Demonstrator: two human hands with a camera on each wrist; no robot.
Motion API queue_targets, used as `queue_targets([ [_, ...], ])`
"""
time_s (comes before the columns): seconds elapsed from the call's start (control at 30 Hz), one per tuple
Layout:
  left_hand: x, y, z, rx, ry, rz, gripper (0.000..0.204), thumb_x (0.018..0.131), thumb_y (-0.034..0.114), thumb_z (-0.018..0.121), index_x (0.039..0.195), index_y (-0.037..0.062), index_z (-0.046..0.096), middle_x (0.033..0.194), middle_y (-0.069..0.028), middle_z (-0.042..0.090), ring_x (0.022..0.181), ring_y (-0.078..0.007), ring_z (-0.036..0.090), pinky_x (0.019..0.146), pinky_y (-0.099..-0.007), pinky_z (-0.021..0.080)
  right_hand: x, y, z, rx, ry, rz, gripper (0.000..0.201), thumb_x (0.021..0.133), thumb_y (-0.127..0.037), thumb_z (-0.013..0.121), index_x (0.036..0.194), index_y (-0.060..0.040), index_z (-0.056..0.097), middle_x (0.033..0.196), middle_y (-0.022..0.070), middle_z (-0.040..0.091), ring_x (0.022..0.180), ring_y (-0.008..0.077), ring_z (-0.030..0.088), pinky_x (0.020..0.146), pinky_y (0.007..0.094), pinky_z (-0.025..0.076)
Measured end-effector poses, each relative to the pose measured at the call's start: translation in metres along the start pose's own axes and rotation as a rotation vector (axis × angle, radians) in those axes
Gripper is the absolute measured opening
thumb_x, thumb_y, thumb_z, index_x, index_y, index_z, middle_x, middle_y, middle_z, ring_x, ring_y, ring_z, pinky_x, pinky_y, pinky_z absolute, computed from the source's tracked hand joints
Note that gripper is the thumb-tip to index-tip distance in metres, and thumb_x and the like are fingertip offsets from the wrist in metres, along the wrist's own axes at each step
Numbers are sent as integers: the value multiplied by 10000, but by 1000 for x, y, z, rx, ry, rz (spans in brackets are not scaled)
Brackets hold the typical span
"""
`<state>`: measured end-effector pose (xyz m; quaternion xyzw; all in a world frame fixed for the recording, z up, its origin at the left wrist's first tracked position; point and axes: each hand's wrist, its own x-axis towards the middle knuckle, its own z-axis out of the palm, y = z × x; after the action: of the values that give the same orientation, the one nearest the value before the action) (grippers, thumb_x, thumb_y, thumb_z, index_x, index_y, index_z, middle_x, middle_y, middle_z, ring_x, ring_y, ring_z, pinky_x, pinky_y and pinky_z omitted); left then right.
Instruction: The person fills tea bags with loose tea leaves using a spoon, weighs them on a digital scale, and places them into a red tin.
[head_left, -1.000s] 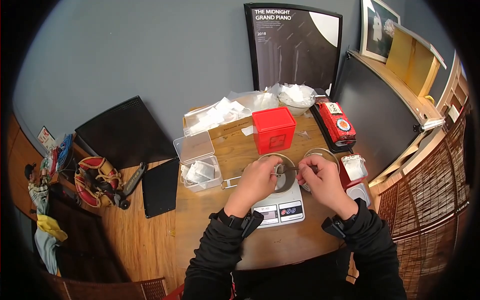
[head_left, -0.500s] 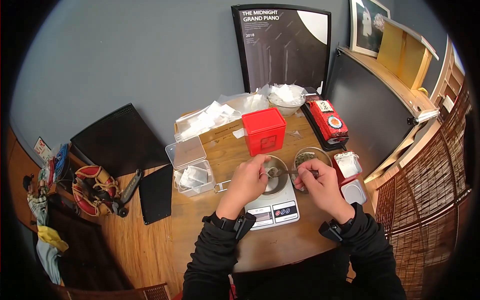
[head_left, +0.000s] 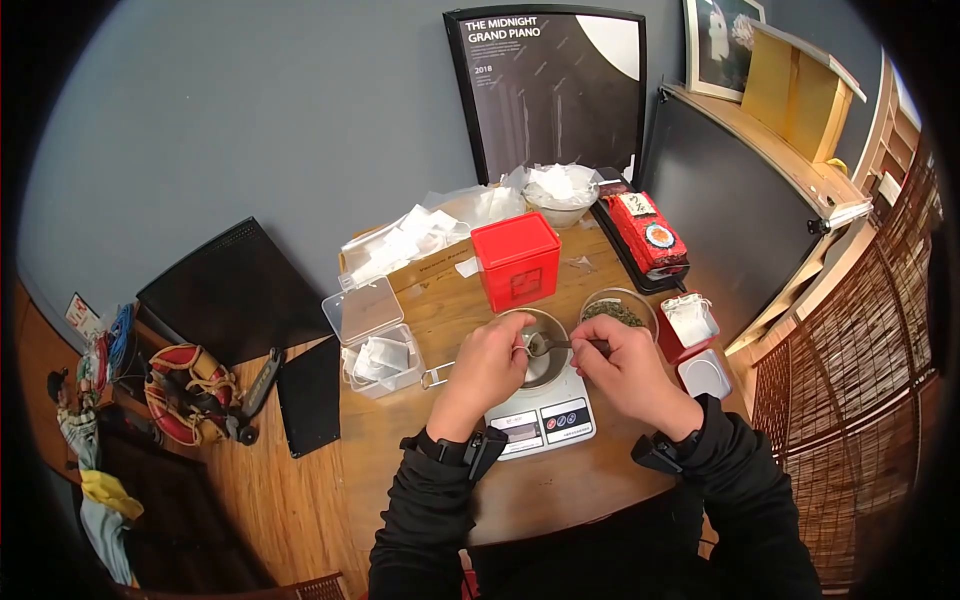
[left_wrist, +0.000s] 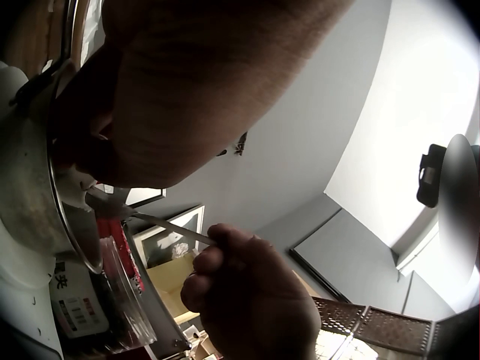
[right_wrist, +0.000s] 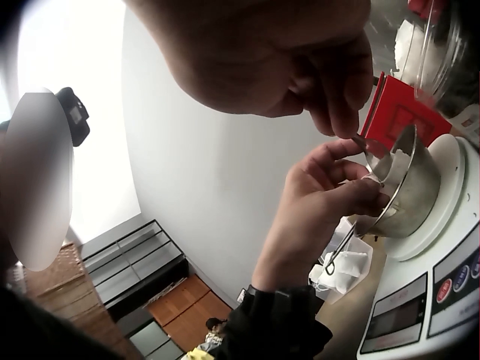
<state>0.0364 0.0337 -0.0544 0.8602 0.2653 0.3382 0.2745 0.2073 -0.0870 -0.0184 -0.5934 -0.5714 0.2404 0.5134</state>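
In the head view my left hand is over the left rim of a metal pan with a wire handle. The pan stands on a white kitchen scale. In the right wrist view, the left thumb and fingers pinch a small white tea bag inside the pan's rim. My right hand holds a metal spoon by its handle. The spoon's bowl end reaches the tea bag's mouth, close to the left fingertips. Dried leaves fill part of a glass bowl just beyond the right hand.
A red canister stands behind the pan. Left of it is a clear lidded box of white bags. A red tin with a white pouch is at right. At the back are a bowl of white bags and a red package.
The head view has shifted, sliding the scene left. Over the last half second my right hand has brought the spoon a little leftward, closer to the left fingers. The left hand keeps its pinch.
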Motion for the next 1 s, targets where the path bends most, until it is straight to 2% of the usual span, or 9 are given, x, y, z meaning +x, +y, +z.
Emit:
queue_targets([
  [0.1,0,0,-1,9,0,-1,355,799,-31,608,1149,16,637,755,-148,654,675,-324,653,630,-387,512,-1,-10,-3,-152,1,-73,110,900,-66,639,970,19,640,763,159,687,645,268,692,594,342,525],
  [0.17,0,-2,0,-8,12,8,356,796,-31,611,1149,11,634,752,-148,652,665,-323,649,624,-384,509,0,-15,-6,-299,-71,-132,124,938,-64,626,1010,35,646,731,82,672,684,118,662,620,281,519],
  [0.3,0,-4,-1,-15,27,-31,360,795,-34,612,1153,1,628,735,-139,646,650,-291,648,618,-371,507,-3,-18,-9,-262,-91,-138,116,931,-48,626,1007,37,644,750,96,670,683,126,657,614,288,513],
  [0.37,0,-6,-1,-48,29,-70,385,794,-42,615,1178,-8,620,733,-113,644,632,-227,636,610,-341,501,-7,-14,-9,-230,5,-241,83,896,-47,643,954,13,645,772,161,675,627,275,683,583,342,521],
  [0.4,1,-5,-2,-49,30,-71,385,794,-42,615,1178,-8,620,733,-113,644,632,-227,636,610,-341,501,-10,-12,-10,-230,4,-241,83,896,-47,643,954,13,645,772,161,675,627,275,683,583,342,521],
  [0.47,1,-1,-4,-109,32,-147,369,775,-38,608,1141,-4,623,774,-166,672,725,-374,665,663,-445,518,-17,-6,-11,-84,72,-131,82,908,-39,644,954,29,637,769,131,685,654,177,696,592,304,530],
  [0.9,1,0,-3,-121,15,-138,377,778,-38,620,1153,-10,622,766,-161,668,712,-353,669,656,-425,517,-30,8,-3,312,139,110,137,1007,-97,589,1025,35,622,846,86,698,761,127,696,687,256,573],
  [0.97,1,-4,-3,-95,-18,-136,429,802,-48,635,1227,-5,602,785,-71,640,640,-156,606,616,-300,497,-28,6,-5,340,152,162,142,1011,-102,582,1029,34,622,857,86,700,767,127,696,697,253,574],
  [1.0,1,-3,-3,-95,-18,-135,429,802,-48,635,1227,-5,602,785,-71,640,640,-156,606,616,-300,497,-28,6,-5,340,153,162,142,1011,-102,582,1029,34,622,857,86,700,767,127,696,697,253,574],
])
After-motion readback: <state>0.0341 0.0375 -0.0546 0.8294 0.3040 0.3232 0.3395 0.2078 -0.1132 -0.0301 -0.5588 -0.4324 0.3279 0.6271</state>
